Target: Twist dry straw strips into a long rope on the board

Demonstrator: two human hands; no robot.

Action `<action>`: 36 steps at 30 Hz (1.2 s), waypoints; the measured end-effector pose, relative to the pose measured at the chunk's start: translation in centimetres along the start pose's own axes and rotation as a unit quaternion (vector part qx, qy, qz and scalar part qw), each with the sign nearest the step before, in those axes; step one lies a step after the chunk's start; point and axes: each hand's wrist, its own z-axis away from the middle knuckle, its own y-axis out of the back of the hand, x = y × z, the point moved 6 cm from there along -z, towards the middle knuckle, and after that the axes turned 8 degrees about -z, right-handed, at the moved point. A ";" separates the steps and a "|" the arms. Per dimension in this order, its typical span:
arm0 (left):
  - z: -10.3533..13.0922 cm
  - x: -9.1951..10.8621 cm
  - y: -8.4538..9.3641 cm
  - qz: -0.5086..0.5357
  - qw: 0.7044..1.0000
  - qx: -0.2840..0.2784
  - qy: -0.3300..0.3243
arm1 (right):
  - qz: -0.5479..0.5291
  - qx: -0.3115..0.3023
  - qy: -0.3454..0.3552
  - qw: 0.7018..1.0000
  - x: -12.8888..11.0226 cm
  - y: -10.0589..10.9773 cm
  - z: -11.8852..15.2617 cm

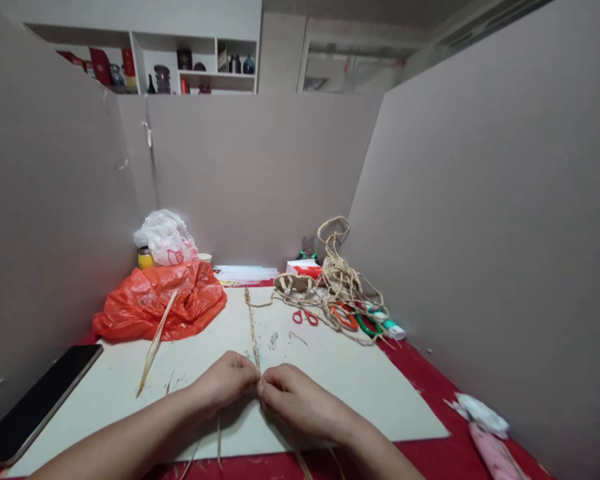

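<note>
A thin braid of straw-coloured fibre [253, 333] runs from the back of the white board [370, 393] toward me. At its near end my left hand [227, 380] pinches it from the left. My right hand [297, 397] meets it there from the right, thumb and fingers closed on the strands. The two hands almost touch. Loose fibre strands [219, 440] hang below the hands toward the table's front edge. A separate flat strip of dry fibre [155, 350] rests at the left, its upper end over the orange plastic bag [165, 303].
Behind right lies a heap of braided cord [343, 273] beside red-handled scissors [305, 318], orange handles [344, 316] and a white-green tube [393, 328]. A phone [40, 403] lies left. A pink-and-white packet [495, 453] sits right. Grey panels [250, 173] enclose the table.
</note>
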 end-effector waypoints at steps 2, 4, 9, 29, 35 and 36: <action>0.2 0.0 -0.2 0.029 0.999 -0.014 0.022 | 0.033 0.016 0.017 0.999 -0.5 -0.2 0.3; 0.4 0.0 -0.3 0.039 0.999 -0.022 0.030 | 0.056 -0.003 0.015 0.998 -0.8 -0.6 0.9; 0.3 0.2 -0.1 0.061 0.996 -0.065 0.017 | -0.041 -0.156 0.017 0.987 -1.4 -0.9 2.1; 1.1 2.6 1.3 -0.266 0.957 -0.088 -0.070 | -0.207 -0.002 -0.092 0.974 2.7 0.1 -1.5; 2.9 3.9 1.0 -0.430 0.899 0.003 -0.083 | -0.298 0.044 -0.115 0.946 2.3 -1.0 -1.4; 2.9 3.6 0.6 -0.456 0.885 0.027 -0.093 | -0.332 0.042 -0.120 0.935 2.3 -1.3 -1.4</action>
